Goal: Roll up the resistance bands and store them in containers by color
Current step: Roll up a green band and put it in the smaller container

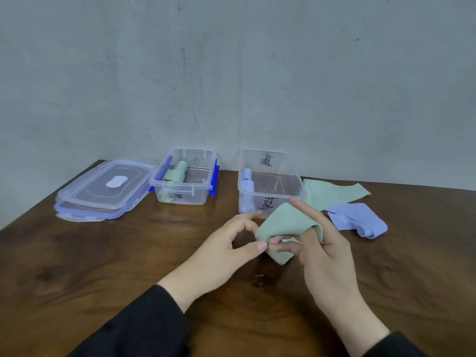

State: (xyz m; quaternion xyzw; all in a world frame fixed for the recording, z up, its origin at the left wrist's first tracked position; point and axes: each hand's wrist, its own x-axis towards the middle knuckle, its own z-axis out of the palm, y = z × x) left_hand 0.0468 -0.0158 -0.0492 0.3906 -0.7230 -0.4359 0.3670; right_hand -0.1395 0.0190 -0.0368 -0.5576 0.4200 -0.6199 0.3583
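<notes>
Centre frame: right hand [322,256] has a green band [286,224] wrapped over its curled fingers, grip closed on it; left hand [226,247] pinches the band's lower edge, thumb to forefinger, though the contact is blurred. Behind: left container [184,195] holds green rolls, right container [270,193] a blue roll. Loose green band [332,191] and blue band [360,220] lie on the counter [103,253], right of frame.

Green bands [286,225], lilac band [358,220], blue-clipped clear boxes [185,186]

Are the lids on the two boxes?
No, both boxes stand open; the lids lie stacked at the left.
</notes>
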